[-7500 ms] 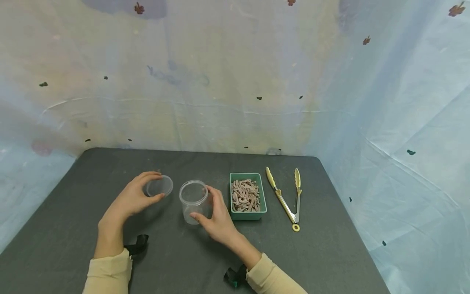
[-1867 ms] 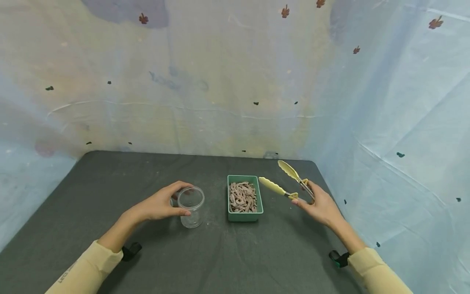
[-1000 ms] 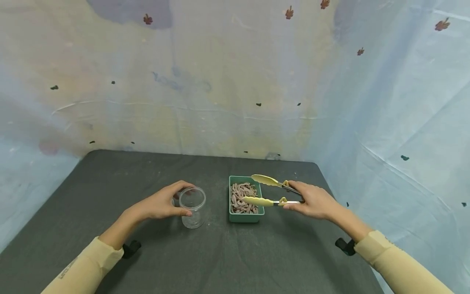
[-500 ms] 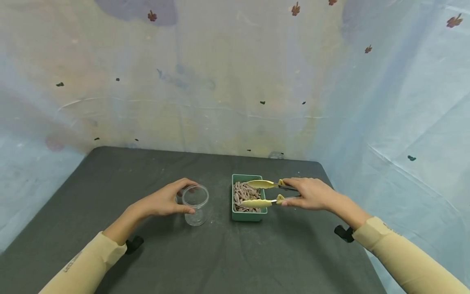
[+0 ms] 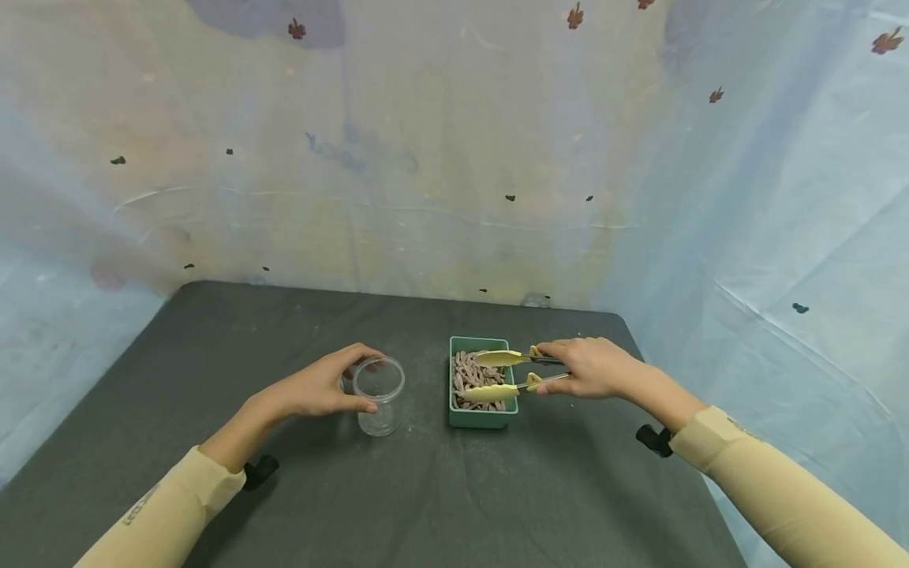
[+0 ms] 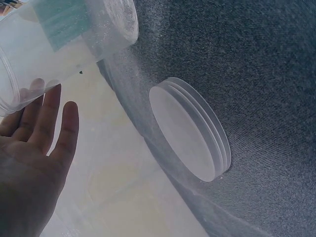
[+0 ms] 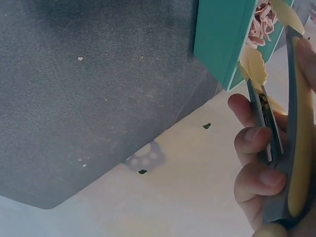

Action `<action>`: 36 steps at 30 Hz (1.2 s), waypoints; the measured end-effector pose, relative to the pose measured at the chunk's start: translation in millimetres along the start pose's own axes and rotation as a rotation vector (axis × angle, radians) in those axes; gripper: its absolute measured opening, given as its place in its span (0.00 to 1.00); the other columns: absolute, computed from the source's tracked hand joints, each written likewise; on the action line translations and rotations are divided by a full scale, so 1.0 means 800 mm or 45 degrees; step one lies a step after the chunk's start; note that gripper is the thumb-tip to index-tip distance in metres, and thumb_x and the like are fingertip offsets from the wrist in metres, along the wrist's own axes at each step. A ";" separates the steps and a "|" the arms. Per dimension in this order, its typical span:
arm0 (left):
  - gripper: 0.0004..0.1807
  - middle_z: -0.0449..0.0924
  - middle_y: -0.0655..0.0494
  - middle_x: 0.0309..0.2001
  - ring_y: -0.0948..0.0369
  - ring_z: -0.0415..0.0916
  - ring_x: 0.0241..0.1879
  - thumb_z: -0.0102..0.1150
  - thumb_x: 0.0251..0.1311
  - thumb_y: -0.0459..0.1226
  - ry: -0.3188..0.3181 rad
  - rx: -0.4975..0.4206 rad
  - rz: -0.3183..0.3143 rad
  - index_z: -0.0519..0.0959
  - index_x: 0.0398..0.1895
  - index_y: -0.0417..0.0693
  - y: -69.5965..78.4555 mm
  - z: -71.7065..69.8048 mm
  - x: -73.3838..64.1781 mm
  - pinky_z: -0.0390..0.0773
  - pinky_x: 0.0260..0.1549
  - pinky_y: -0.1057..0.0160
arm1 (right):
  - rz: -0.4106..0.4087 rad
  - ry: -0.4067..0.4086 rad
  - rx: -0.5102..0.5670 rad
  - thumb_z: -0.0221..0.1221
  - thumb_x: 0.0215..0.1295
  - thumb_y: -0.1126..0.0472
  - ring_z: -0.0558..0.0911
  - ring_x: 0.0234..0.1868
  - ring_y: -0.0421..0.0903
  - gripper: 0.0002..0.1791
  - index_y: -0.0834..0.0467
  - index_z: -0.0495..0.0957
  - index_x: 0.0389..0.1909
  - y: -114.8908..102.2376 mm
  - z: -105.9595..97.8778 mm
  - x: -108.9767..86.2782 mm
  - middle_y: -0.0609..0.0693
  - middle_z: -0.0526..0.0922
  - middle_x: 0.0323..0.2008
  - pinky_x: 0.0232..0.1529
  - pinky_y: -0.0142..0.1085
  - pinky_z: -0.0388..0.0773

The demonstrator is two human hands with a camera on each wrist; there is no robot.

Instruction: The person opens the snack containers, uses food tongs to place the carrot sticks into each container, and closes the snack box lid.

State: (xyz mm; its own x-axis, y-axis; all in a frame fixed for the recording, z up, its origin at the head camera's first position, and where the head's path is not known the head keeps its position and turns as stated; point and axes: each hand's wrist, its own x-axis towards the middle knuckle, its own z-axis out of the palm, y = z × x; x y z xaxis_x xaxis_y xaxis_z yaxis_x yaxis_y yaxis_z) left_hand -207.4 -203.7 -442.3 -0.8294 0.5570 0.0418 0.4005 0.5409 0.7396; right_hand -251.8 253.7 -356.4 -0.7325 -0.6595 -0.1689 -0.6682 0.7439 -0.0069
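My left hand (image 5: 323, 385) holds a clear plastic jar (image 5: 379, 410) upright on the table, thumb on the near side and fingers on the far side of its rim. The jar has no lid on. Its round clear lid (image 6: 185, 133) lies on the table beside the jar in the left wrist view, hidden behind the hand in the head view. My right hand (image 5: 592, 368) grips a pair of tongs (image 5: 492, 393) with yellow scalloped tips. The tips are spread apart inside a green rectangular tub (image 5: 477, 421), over brownish strips (image 5: 465, 371) that look like shredded meat.
A dark grey table (image 5: 426, 505) bears everything, with its rounded far edge against a pale plastic sheet (image 5: 440, 142) that hangs behind and along both sides. Black bands (image 5: 259, 473) sit at both wrists.
The lid has left my left hand, which now holds the jar instead of my right. My right hand has picked up the tongs and moved them left and down into the tub.
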 end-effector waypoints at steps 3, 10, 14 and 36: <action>0.44 0.72 0.48 0.66 0.43 0.71 0.66 0.76 0.58 0.55 -0.001 0.002 0.000 0.67 0.74 0.52 0.001 -0.001 0.000 0.72 0.61 0.37 | -0.011 0.000 0.001 0.59 0.68 0.28 0.86 0.55 0.56 0.47 0.61 0.73 0.72 0.000 0.000 0.003 0.61 0.79 0.66 0.49 0.52 0.84; 0.44 0.72 0.51 0.67 0.48 0.71 0.67 0.76 0.58 0.55 -0.005 0.003 -0.012 0.67 0.74 0.53 0.002 -0.001 0.001 0.72 0.62 0.38 | -0.035 0.021 0.008 0.63 0.68 0.32 0.89 0.45 0.51 0.43 0.62 0.75 0.70 0.002 0.000 0.003 0.58 0.83 0.61 0.40 0.47 0.86; 0.43 0.72 0.52 0.67 0.48 0.71 0.66 0.75 0.58 0.55 -0.005 0.013 -0.007 0.67 0.73 0.53 0.004 -0.001 0.000 0.72 0.62 0.39 | -0.053 0.046 -0.003 0.63 0.67 0.32 0.88 0.36 0.45 0.42 0.61 0.77 0.68 0.003 0.001 0.001 0.56 0.87 0.55 0.33 0.42 0.84; 0.43 0.71 0.54 0.67 0.47 0.69 0.69 0.75 0.59 0.55 -0.003 0.030 -0.019 0.67 0.73 0.54 0.003 -0.002 0.000 0.72 0.63 0.41 | -0.054 0.186 0.025 0.66 0.65 0.35 0.75 0.20 0.33 0.35 0.57 0.83 0.63 0.006 0.013 -0.019 0.52 0.91 0.37 0.18 0.31 0.65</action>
State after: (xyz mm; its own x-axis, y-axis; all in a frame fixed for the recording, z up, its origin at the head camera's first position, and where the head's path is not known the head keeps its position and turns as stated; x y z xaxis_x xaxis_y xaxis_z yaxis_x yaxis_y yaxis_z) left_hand -207.5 -203.6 -439.3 -0.8346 0.5501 0.0292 0.3970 0.5639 0.7242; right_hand -242.8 268.6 -363.8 -0.7155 -0.6982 -0.0232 -0.6975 0.7159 -0.0309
